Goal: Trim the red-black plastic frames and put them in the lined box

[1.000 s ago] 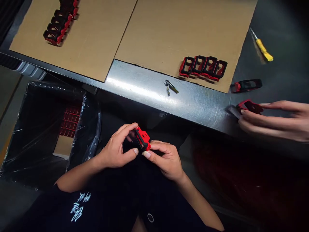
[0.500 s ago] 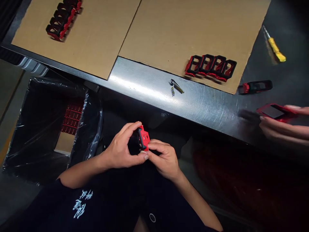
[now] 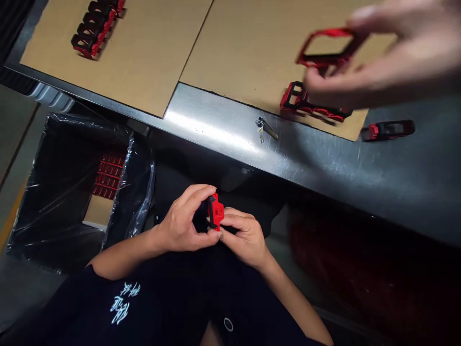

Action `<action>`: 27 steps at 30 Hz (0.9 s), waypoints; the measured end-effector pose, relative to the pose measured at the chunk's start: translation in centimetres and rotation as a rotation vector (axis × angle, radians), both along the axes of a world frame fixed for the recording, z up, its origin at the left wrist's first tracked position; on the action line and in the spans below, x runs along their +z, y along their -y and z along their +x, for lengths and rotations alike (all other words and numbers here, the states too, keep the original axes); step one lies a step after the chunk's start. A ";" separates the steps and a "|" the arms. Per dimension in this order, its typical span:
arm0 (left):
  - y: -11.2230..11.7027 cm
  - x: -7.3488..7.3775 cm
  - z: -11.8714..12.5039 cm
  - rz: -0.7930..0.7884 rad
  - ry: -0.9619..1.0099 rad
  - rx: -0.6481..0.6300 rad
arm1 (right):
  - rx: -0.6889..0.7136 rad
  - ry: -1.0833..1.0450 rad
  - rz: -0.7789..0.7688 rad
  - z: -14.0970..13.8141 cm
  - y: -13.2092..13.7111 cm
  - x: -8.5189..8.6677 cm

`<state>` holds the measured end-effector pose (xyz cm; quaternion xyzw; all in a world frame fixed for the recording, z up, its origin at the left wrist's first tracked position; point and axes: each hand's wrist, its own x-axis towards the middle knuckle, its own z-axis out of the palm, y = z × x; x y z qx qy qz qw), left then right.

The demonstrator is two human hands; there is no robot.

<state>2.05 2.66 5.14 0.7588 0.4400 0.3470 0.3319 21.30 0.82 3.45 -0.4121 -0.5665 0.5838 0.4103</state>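
My left hand (image 3: 183, 219) and my right hand (image 3: 245, 236) meet in front of my body, both gripping a small red and black plastic part (image 3: 216, 212). Their fingers hide much of it. Above the table, a co-worker's hand (image 3: 392, 62) holds a red and black rectangular frame (image 3: 326, 48), blurred by motion. That hand partly covers a row of similar frames (image 3: 309, 103) on the cardboard sheet (image 3: 273, 57).
Further frames stand in a row (image 3: 94, 33) on a second cardboard sheet (image 3: 137, 72). Nail clippers (image 3: 267, 129) and a black and red part (image 3: 389, 130) lie on the steel table (image 3: 324, 163). At lower left, a plastic-lined bin (image 3: 61, 192) holds red parts (image 3: 110, 175).
The co-worker's hand has risen from the table's right side to above the cardboard, lifting a frame. The red part has turned between my hands. The view has shifted slightly.
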 end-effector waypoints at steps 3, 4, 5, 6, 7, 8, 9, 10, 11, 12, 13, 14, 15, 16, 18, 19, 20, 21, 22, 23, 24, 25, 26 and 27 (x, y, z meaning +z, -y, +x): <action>0.0 -0.1 0.1 0.068 -0.002 0.005 | 0.027 0.026 0.025 0.2 -0.2 0.2; 0.0 -0.2 0.1 0.091 -0.008 0.006 | 0.032 0.037 0.031 0.3 -0.3 0.3; 0.0 -0.2 0.1 0.111 -0.017 0.008 | 0.033 0.046 0.032 0.4 -0.4 0.4; 0.0 -0.2 0.1 0.127 -0.026 0.010 | 0.026 0.052 0.029 0.6 -0.4 0.5; 0.0 -0.2 0.1 0.139 -0.034 0.009 | 0.014 0.051 0.022 0.7 -0.5 0.6; 0.0 -0.3 0.1 0.147 -0.039 0.005 | -0.002 0.046 0.012 0.9 -0.6 0.8; 0.0 -0.3 0.1 0.153 -0.043 0.001 | -0.020 0.041 0.001 1.0 -0.7 0.9; 0.0 -0.4 0.1 0.162 -0.047 -0.005 | -0.037 0.038 -0.006 1.1 -0.7 1.1; -0.1 -0.4 0.1 0.174 -0.051 -0.012 | -0.054 0.040 -0.003 1.1 -0.7 1.3; -0.1 -0.5 0.1 0.190 -0.053 -0.020 | -0.070 0.055 0.005 0.9 -0.7 1.5; -0.1 -0.6 0.1 0.207 -0.054 -0.030 | -0.085 0.084 0.017 0.7 -0.7 1.7; -0.1 -0.7 0.1 0.221 -0.058 -0.039 | -0.106 0.124 0.035 0.5 -0.6 1.8; -0.1 -0.8 0.1 0.231 -0.062 -0.051 | -0.129 0.168 0.052 0.2 -0.6 2.0; -0.1 -0.8 0.2 0.237 -0.067 -0.062 | -0.155 0.208 0.062 -0.1 -0.6 2.2; 0.0 -0.9 0.3 0.233 -0.075 -0.072 | -0.211 0.243 0.052 -0.5 -0.6 2.4; 0.0 -0.9 0.3 0.224 -0.073 -0.072 | -0.232 0.232 0.032 -0.6 -0.7 2.4; 0.0 -0.9 0.3 0.214 -0.067 -0.069 | -0.246 0.208 0.003 -0.6 -0.7 2.3; 0.0 -0.8 0.3 0.200 -0.057 -0.062 | -0.253 0.174 -0.030 -0.5 -0.8 2.2; 0.0 -0.8 0.3 0.183 -0.047 -0.055 | -0.257 0.136 -0.065 -0.4 -0.8 2.0; 0.0 -0.7 0.3 0.165 -0.037 -0.051 | -0.260 0.097 -0.100 -0.2 -0.8 1.7; 0.1 -0.6 0.2 0.146 -0.029 -0.047 | -0.265 0.060 -0.133 -0.1 -0.8 1.4; 0.1 -0.6 0.2 0.127 -0.024 -0.043 | -0.269 0.024 -0.165 0.0 -0.7 1.0; 0.1 -0.6 0.1 0.109 -0.020 -0.039 | -0.270 -0.012 -0.198 0.1 -0.6 0.7; 0.1 -0.6 0.1 0.093 -0.017 -0.038 | -0.263 -0.046 -0.231 0.1 -0.5 0.5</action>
